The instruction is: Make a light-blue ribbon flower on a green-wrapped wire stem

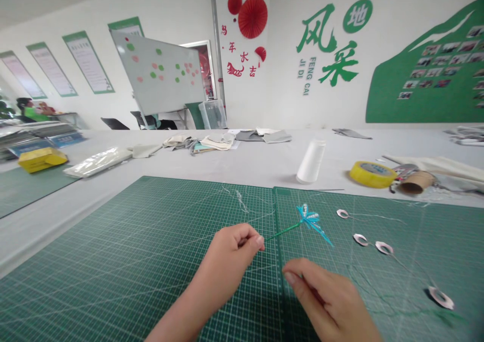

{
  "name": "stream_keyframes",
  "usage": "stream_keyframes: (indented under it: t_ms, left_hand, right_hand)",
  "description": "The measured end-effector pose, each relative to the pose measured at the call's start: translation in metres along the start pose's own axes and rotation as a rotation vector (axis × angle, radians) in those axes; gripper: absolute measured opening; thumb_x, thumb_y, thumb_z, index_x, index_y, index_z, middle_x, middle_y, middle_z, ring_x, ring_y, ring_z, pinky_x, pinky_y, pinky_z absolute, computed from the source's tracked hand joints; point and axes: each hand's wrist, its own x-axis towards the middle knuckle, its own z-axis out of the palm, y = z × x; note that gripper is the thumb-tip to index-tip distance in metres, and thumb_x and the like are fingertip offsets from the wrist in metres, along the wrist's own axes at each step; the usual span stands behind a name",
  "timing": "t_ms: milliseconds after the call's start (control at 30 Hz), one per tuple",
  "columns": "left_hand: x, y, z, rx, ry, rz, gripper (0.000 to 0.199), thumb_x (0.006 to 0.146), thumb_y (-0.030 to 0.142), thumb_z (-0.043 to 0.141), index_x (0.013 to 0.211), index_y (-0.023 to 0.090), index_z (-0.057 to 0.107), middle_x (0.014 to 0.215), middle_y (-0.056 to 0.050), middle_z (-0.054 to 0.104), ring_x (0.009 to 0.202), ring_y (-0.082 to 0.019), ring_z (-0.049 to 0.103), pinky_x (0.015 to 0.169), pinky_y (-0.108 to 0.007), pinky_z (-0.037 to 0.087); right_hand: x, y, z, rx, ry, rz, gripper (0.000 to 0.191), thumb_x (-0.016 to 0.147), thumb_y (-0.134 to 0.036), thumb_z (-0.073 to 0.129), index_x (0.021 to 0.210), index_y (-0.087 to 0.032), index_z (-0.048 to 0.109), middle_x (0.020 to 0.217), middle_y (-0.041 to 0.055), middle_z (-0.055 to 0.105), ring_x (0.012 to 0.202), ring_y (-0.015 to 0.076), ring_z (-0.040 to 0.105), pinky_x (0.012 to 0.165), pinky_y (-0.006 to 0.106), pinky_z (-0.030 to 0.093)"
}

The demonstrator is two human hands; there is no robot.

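Right of centre, a spiky blue flower [310, 218], pale-dotted, was held — its green stem [283, 231] pinched in the left hand's [231, 253] fingers. The right hand's [328, 297] fingers were drawn together. At upper right, lettering [312, 64] read "FENG CAI".

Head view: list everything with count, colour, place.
Flower: one, blue and green, centre
Mats: three, green, front and left
Rings: four, pale pink, right mat
Threads: several, white and green, mats
Table: one, grey, beneath
Cone: one, white, behind mats
Tape: one, yellow, right of cone
Tube: one, brown, beside tape
Packet: one, yellow, table's left
Bag: one, clear, beside packet
Cloth: several, grey and cream, far side
Whiteboard: one, white, back left
Posters: four, white, left wall
Fans: three, red, back wall
Lettering: several, green and red, back wall
Bin: one, clear, by whiteboard
Photos: many, mixed, right panel
Person: one, in green, far left
Left hand: one, bare, pinching stem
Right hand: one, bare, over mats
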Motion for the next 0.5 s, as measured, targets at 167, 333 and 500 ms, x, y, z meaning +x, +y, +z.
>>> stream_keyframes:
  t_ms: [167,333,500]
  left_hand:
    - [-0.005,0.006,-0.006,-0.321,-0.249,-0.051,0.021,0.085,0.032,0.053,0.072,0.016,0.060,0.050,0.008,0.036,0.049,-0.008,0.025,0.049,-0.023,0.020]
    - [-0.009,0.007,-0.010,-0.417,-0.495,-0.113,0.021,0.081,0.032,0.059,0.070,0.015,0.063,0.049,0.007,0.041,0.046,-0.007,0.027,0.048,-0.023,0.018]
    - [-0.010,0.007,-0.011,-0.263,-0.629,-0.063,0.019,0.080,0.027,0.058,0.067,0.017,0.067,0.047,0.006,0.043,0.047,-0.007,0.034,0.051,-0.022,0.027]
  right_hand:
    - [0.005,0.005,-0.002,0.052,-0.069,0.136,0.024,0.094,-0.026,0.044,0.075,-0.023,0.058,0.058,-0.0051,0.050,0.051,0.0131,0.050,0.049,0.022,0.040]
    - [0.013,0.019,-0.005,0.239,-0.098,0.268,0.023,0.089,-0.033,0.053,0.073,-0.021,0.064,0.057,-0.0041,0.051,0.050,0.0130,0.047,0.046,0.022,0.037]
    - [0.016,0.027,-0.015,0.288,-0.103,0.250,0.024,0.084,-0.039,0.061,0.071,-0.020,0.066,0.052,-0.0063,0.045,0.046,0.0114,0.040,0.044,0.023,0.034]
